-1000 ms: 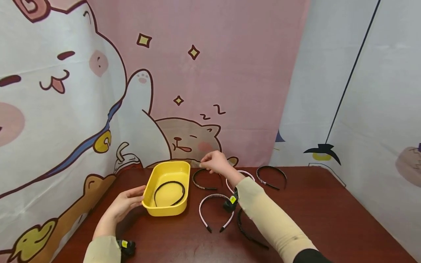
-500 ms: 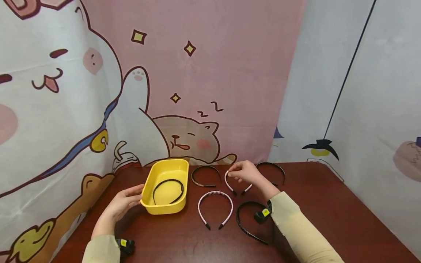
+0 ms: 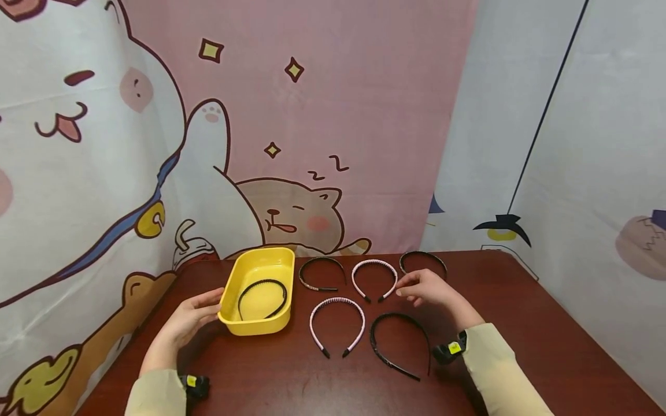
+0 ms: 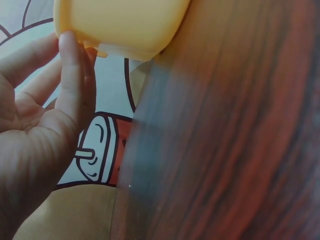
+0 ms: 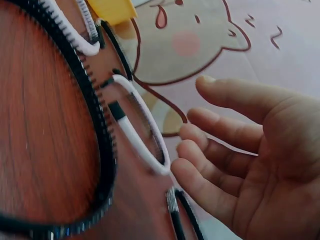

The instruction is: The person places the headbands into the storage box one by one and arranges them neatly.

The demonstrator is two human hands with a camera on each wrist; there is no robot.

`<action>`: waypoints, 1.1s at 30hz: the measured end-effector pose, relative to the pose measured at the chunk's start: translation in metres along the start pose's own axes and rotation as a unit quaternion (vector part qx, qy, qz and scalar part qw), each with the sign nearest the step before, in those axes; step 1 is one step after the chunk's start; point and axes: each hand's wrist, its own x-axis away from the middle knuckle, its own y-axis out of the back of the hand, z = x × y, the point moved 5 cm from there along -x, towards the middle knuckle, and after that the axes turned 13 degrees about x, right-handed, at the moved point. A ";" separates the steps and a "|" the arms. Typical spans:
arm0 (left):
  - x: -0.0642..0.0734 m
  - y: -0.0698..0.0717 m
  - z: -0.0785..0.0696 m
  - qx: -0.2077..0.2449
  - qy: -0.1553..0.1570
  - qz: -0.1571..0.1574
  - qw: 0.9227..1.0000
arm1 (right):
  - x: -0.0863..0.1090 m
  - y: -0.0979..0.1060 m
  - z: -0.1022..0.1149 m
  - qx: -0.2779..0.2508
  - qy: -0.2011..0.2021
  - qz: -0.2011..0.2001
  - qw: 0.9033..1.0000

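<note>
My left hand (image 3: 189,320) touches the left wall of a yellow plastic tray (image 3: 255,329) with nearly straight fingers; the left wrist view shows its fingertips at the tray's edge (image 4: 125,30). A black headband (image 3: 285,292) lies inside the tray. Over the table my right hand (image 3: 429,289) holds nothing, its fingers loosely bent. Just left of its fingertips lies a pink-and-white headband (image 3: 374,262), and behind the hand a dark headband (image 3: 422,252). In the right wrist view, the white headband (image 5: 145,150) shows beside the fingers (image 5: 200,190).
Nearer the front lie another pink-and-white headband (image 3: 337,300) and a black headband (image 3: 385,361). A dark patterned headband (image 3: 319,288) lies right of the tray. Behind the brown table (image 3: 520,346) hangs a cartoon-printed cloth (image 3: 385,144).
My right hand has moved right and toward me, from beside the tray past the back pink-and-white headband, uncovering the headbands. My left hand has stayed at the tray; the head view has shifted slightly.
</note>
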 end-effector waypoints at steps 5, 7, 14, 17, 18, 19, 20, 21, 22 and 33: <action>0.000 0.001 0.000 -0.002 0.001 0.002 1.000 | 0.008 0.000 -0.016 -0.009 0.003 0.034 0.999; -0.001 0.001 0.000 -0.002 0.001 0.002 1.000 | 0.010 -0.001 -0.021 -0.014 0.006 0.043 0.999; 0.001 0.001 0.002 -0.001 -0.001 0.000 1.000 | 0.013 -0.004 -0.029 -0.005 -0.005 0.049 0.999; 0.001 0.001 0.001 0.001 -0.002 0.002 1.000 | 0.014 -0.008 -0.028 0.006 -0.006 0.051 0.999; 0.001 0.001 0.000 0.001 -0.003 0.002 1.000 | 0.013 -0.009 -0.028 0.010 -0.004 0.052 0.999; 0.001 0.001 0.000 0.001 -0.003 0.000 1.000 | 0.013 -0.011 -0.027 0.013 -0.002 0.054 0.998; 0.001 0.001 -0.001 0.001 -0.003 0.001 1.000 | 0.013 -0.012 -0.027 0.016 0.001 0.054 0.998; 0.001 0.001 -0.001 0.000 -0.003 0.000 1.000 | 0.013 -0.013 -0.026 0.017 0.002 0.054 0.998; 0.001 0.001 -0.002 -0.002 -0.002 0.001 1.000 | 0.013 -0.014 -0.026 0.019 0.002 0.055 0.998; 0.000 0.000 -0.001 -0.008 0.007 -0.002 1.000 | 0.016 -0.016 -0.032 0.030 0.003 0.076 0.997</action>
